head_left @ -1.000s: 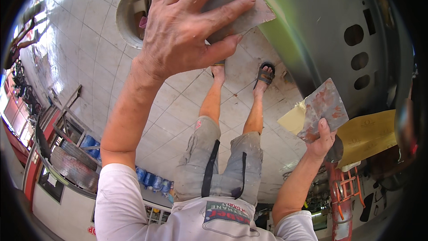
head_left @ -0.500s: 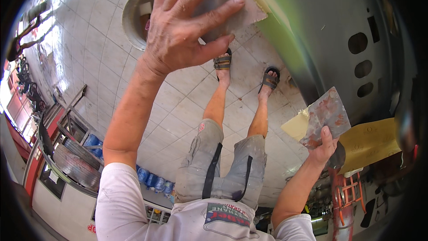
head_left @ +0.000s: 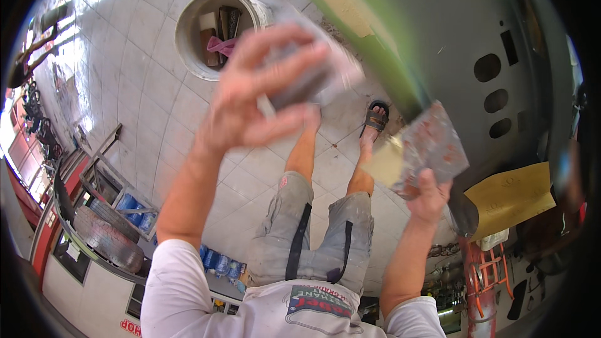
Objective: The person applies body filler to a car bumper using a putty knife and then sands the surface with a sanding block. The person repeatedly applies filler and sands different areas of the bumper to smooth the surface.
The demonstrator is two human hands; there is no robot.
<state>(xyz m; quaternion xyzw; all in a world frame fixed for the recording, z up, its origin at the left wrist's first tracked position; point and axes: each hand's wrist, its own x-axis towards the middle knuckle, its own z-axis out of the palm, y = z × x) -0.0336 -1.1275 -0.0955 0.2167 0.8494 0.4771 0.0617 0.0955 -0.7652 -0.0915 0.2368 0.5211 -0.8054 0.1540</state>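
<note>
My left hand [head_left: 241, 100], blurred by motion, is closed on a flat grey putty spreader [head_left: 343, 75], fingers across its face and thumb below. It is apart from the curved grey car body panel [head_left: 451, 50], whose green edge [head_left: 366, 31] carries a strip of pale yellow filler [head_left: 338, 1]. In my right hand [head_left: 432, 197] is a thin grey mixing plate [head_left: 441, 141] with reddish stains, pinched under the thumb. Pale yellow putty [head_left: 385, 164] covers the plate's left side. This plate overlaps the panel's lower end in view; contact cannot be told.
A white bucket [head_left: 181, 47] holding blocks and a pink cloth [head_left: 220, 46] stands on the tiled floor [head_left: 144, 69]. Yellow paper [head_left: 510, 200] is at the panel's lower end. Tyres [head_left: 106, 241] and a metal frame [head_left: 100, 169] lie left; an orange-red rack [head_left: 491, 275] stands right.
My left hand and spreader have come down, away from the panel's filler strip, uncovering the bucket. My right hand has shifted left and slightly upward with the mixing plate.
</note>
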